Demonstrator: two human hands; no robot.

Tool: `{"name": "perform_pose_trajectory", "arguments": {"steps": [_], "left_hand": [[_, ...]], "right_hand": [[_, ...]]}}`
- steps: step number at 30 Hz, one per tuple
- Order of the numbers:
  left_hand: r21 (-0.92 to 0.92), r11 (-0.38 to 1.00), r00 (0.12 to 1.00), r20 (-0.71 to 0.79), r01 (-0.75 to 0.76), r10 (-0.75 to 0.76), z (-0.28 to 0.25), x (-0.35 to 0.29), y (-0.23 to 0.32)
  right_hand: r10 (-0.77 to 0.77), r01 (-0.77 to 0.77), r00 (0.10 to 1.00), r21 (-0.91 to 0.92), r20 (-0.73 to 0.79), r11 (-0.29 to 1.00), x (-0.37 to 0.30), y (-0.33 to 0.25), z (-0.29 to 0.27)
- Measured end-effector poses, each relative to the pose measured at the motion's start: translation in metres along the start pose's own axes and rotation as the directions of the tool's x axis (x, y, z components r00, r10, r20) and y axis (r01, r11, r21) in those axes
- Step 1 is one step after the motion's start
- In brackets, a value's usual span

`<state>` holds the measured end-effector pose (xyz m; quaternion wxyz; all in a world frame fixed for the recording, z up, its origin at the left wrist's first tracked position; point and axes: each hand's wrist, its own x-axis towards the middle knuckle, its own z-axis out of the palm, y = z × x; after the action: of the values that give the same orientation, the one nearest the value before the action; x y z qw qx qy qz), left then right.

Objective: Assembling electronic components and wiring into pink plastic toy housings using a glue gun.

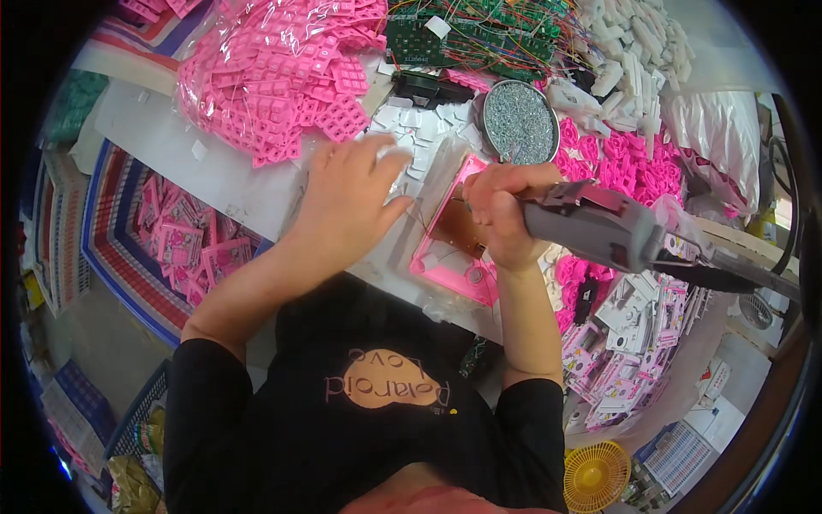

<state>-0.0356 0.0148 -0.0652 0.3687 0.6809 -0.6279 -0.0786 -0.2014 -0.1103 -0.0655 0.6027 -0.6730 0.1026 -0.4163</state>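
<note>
My right hand (507, 224) is wrapped around a grey powered screwdriver (591, 230), its body slanting off to the right. The hand is over a pink plastic housing (435, 272), which lies on the worktable with a brown circuit board (455, 230) inside. The tool's tip is hidden by my fingers. To the left of the housing, my left hand (347, 190) hovers with fingers apart and nothing visible in them. Beyond it lie many small white square pieces (418, 128). A round metal dish (556, 137) full of small screws sits just past my right hand.
A clear bag of pink keypad pieces (282, 77) lies at the back left. Green circuit boards with wires (479, 38) are piled at the back. Pink parts (621, 163) and printed panels (634, 334) heap on the right. A striped bag (111, 206) holds pink cases at left.
</note>
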Motion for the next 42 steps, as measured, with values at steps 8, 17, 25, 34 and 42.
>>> {"name": "perform_pose_trajectory", "arguments": {"steps": [8,17,25,34,42], "left_hand": [[-0.137,0.894,0.828,0.34,-0.426,0.447,0.021,-0.01,0.005],[-0.156,0.863,0.773,0.388,-0.481,0.502,0.04,-0.001,0.008],[-0.114,0.833,0.75,0.384,-0.541,0.539,0.046,0.004,0.004],[-0.178,0.982,0.93,0.347,-0.061,0.121,0.053,0.017,0.024],[-0.325,0.945,0.876,0.448,-0.026,0.178,0.037,0.013,0.012]], "right_hand": [[0.149,-0.15,0.986,-0.012,-0.068,0.989,-0.001,0.002,-0.009],[-0.014,-0.002,0.971,-0.068,-0.238,0.998,0.005,-0.045,-0.037],[0.16,-0.376,0.909,-0.595,-0.383,0.71,-0.079,-0.056,-0.05],[0.052,-0.249,0.968,-0.894,-0.247,0.372,-0.091,-0.055,-0.019],[0.358,-0.405,0.914,-0.467,-0.191,0.786,-0.069,-0.024,-0.018]]}}
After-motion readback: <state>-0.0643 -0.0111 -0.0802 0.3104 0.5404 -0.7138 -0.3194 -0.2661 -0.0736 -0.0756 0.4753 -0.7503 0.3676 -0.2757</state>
